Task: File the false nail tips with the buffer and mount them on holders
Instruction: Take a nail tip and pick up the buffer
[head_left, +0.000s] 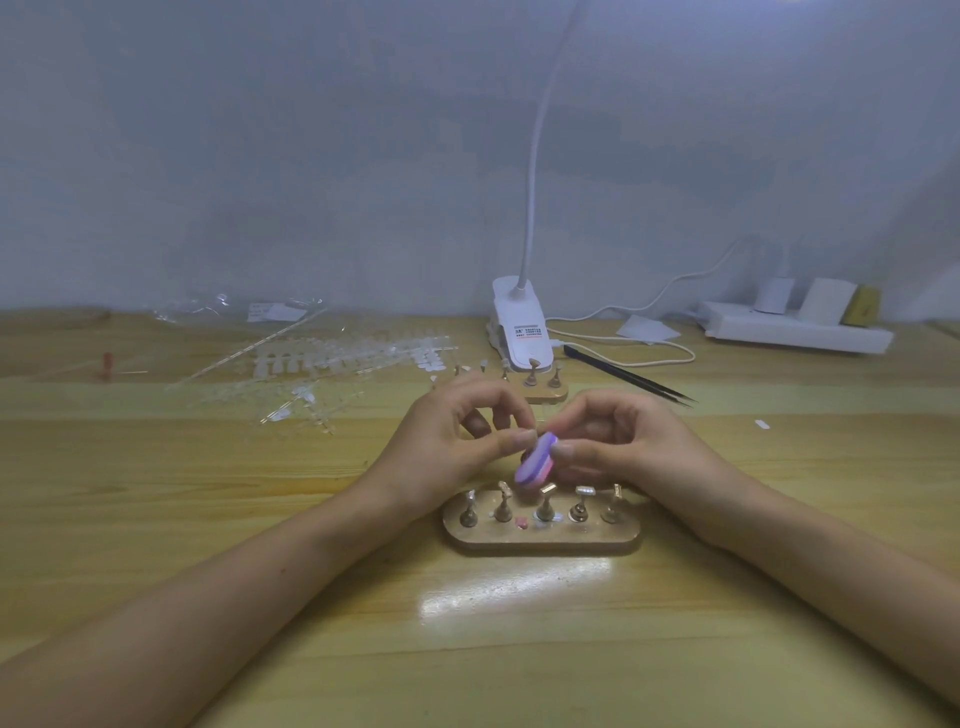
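From the head camera, the right hand (623, 447) grips the purple-and-pink buffer (535, 462) between thumb and fingers, above the near holder stand (540, 538). The left hand (457, 441) pinches thumb to forefinger at the buffer's upper edge, presumably on a false nail tip too small to make out. Such a tip would likely be light, thin, springy and slick, so best pinched by its sides. Spare tips on sprues (337, 358) lie far left. The clip lamp's label (527, 332) is illegible.
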